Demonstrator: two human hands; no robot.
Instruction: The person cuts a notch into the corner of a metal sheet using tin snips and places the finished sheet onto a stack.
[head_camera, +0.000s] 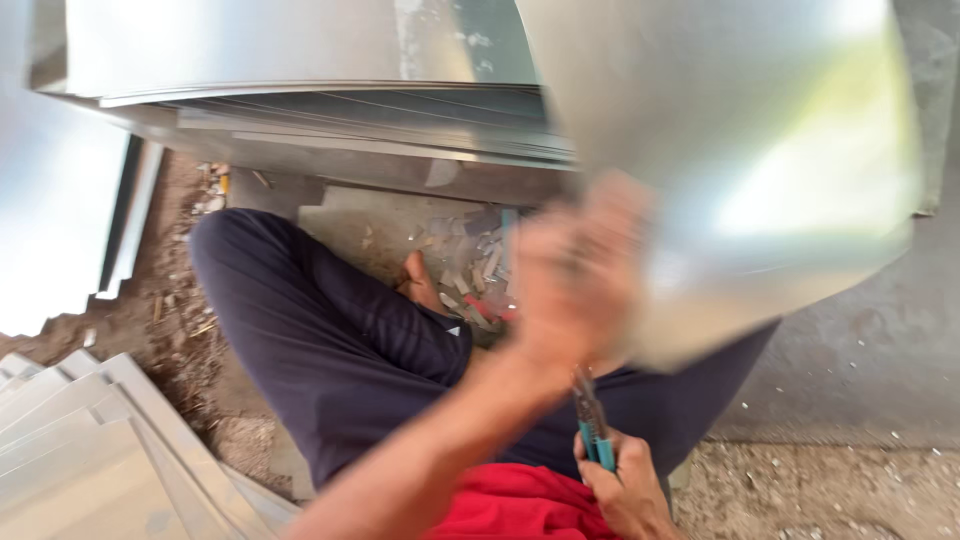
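I sit cross-legged on the ground in dark trousers. My left hand (578, 280), blurred by motion, grips the lower edge of a large curved sheet of shiny metal (760, 150) raised in front of me. My right hand (625, 490), low near my lap, holds pliers with blue-green handles (592, 420), jaws pointing up toward the sheet's edge. Whether the jaws touch the sheet is hidden by blur.
A stack of flat metal sheets (330, 110) lies ahead. Cut metal pieces (90, 450) are piled at lower left. Small metal offcuts (470, 265) litter the ground by my bare foot (422, 285). Concrete floor (860, 370) at right.
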